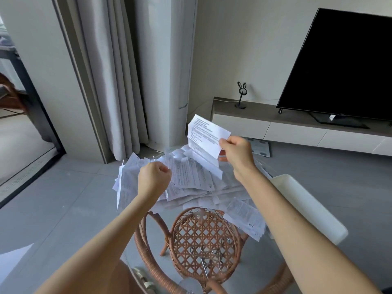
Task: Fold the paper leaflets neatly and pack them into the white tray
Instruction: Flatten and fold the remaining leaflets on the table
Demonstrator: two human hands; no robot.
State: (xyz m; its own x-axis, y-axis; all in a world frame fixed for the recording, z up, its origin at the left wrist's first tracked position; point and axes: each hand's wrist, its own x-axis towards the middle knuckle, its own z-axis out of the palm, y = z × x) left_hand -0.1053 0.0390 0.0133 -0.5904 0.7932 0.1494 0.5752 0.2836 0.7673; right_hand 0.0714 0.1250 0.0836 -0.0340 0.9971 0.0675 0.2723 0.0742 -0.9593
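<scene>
- You are in the folding step: your right hand (235,151) pinches one leaflet (206,134) by its right edge between thumb and curled fingers. It holds the sheet up in the air above the heap.
- That leaflet looks partly folded already, with a lower flap hanging toward the pile of leaflets (191,183). The crease does not look pressed flat yet.
- Your left hand (154,177) is curled into a loose fist over the left of the pile, with no sheet plainly in it.
- The pile sprawls loose and unfolded across the far part of the glass surface (252,262), so most of the job seems still ahead.
- The white tray (314,211) sits at the right edge of the surface, partly behind your right forearm. What it holds is hidden from this view.
- Next, you likely need the left hand on the free edge of the raised leaflet. Line up the corners and run the crease down.
- Then carry it right and lay it flat in the tray.
</scene>
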